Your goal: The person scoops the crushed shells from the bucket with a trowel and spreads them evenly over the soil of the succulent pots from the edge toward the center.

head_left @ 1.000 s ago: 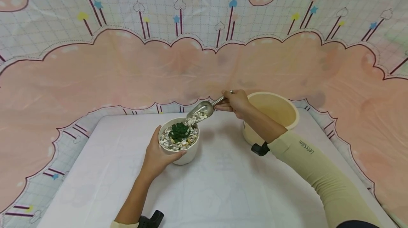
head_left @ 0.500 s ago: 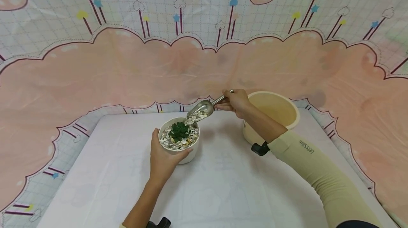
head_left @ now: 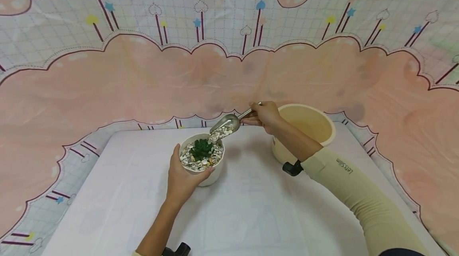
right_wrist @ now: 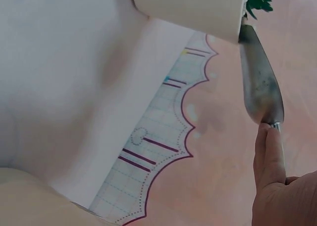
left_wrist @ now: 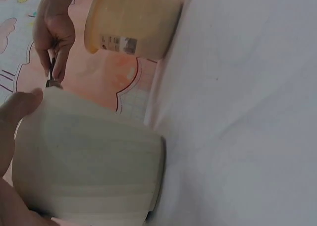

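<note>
My left hand [head_left: 183, 182] grips a white flower pot [head_left: 211, 177] around its near left side, thumb and fingers spread along the wall. Inside the pot a small dark green succulent [head_left: 202, 149] sits among pale, mixed-colour pebbles [head_left: 193, 163]. With my right hand [head_left: 266, 116] I hold a metal scoop [head_left: 229, 120] by its handle, tilted down to the left. Its tip is over the pot's far right rim, and pebbles lie in its bowl. In the right wrist view the scoop [right_wrist: 261, 82] meets the pot's rim; the left wrist view shows the pot's plain wall [left_wrist: 94, 151].
A cream plastic bucket [head_left: 281, 151] stands on the right, partly behind my right forearm; a label [left_wrist: 119, 44] shows on its side. White cloth [head_left: 251, 208] covers the table. Behind hangs a printed backdrop [head_left: 215, 81].
My left hand has shifted right along the pot's near side, and its forearm has moved right as well. The scoop, the pebbles in it and my right hand look nearly unchanged.
</note>
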The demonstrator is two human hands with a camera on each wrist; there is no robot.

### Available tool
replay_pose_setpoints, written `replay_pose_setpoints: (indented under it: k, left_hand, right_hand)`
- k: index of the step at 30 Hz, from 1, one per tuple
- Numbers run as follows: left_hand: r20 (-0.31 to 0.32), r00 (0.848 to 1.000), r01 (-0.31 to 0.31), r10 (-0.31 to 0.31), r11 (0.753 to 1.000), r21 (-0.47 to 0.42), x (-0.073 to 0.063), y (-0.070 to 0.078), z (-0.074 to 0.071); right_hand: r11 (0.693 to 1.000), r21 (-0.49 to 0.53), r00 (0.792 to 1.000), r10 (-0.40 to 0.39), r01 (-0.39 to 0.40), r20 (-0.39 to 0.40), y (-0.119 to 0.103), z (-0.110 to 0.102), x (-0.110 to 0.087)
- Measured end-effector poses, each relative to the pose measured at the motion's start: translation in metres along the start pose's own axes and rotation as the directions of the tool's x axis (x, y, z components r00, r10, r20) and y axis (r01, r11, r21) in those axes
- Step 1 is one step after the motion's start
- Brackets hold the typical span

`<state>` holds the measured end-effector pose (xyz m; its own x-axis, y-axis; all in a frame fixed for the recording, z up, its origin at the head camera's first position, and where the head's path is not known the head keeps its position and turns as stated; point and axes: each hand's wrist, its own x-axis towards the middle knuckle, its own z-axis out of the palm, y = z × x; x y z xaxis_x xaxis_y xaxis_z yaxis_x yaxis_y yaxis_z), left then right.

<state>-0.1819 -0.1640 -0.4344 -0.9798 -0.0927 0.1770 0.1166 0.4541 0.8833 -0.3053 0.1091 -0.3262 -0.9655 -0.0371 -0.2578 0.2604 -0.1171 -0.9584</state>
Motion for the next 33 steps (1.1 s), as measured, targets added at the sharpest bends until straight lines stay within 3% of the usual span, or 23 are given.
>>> replay_pose_setpoints:
  k: [6,11,15,19,25,28,33]
  left_hand:
    - [0.116,0.993,-0.036,0.036,0.999,0.0,0.008,-0.001,-0.012]
    - [0.154,0.987,-0.048,0.05,0.999,-0.013,0.01,-0.001,-0.014]
    - [0.119,0.993,-0.018,0.022,0.999,-0.029,0.004,0.001,-0.011]
    - [0.026,1.0,0.012,-0.011,1.0,-0.029,-0.005,0.003,0.001]
    - [-0.088,0.995,-0.04,0.039,0.999,-0.011,-0.008,-0.001,0.012]
    - [-0.09,0.994,-0.058,0.055,0.998,-0.023,-0.005,-0.004,0.009]
    - [-0.025,0.998,-0.062,0.06,0.997,-0.055,0.002,-0.008,0.0]
  right_hand:
    - [1.0,0.003,1.0,-0.007,0.007,-0.004,0.0,-0.001,0.003]
    - [1.0,0.006,1.0,-0.012,0.012,-0.005,0.001,0.0,0.005]
    - [1.0,0.012,1.0,-0.017,0.016,0.002,0.001,0.0,0.006]
    - [1.0,0.005,1.0,-0.015,0.015,0.003,0.001,0.001,0.004]
    - [1.0,0.007,1.0,-0.016,0.016,0.006,0.002,0.0,0.004]
    - [1.0,0.006,1.0,-0.017,0.017,0.005,0.001,0.0,0.004]
    - [1.0,0.0,1.0,-0.017,0.017,0.005,0.001,0.0,0.004]
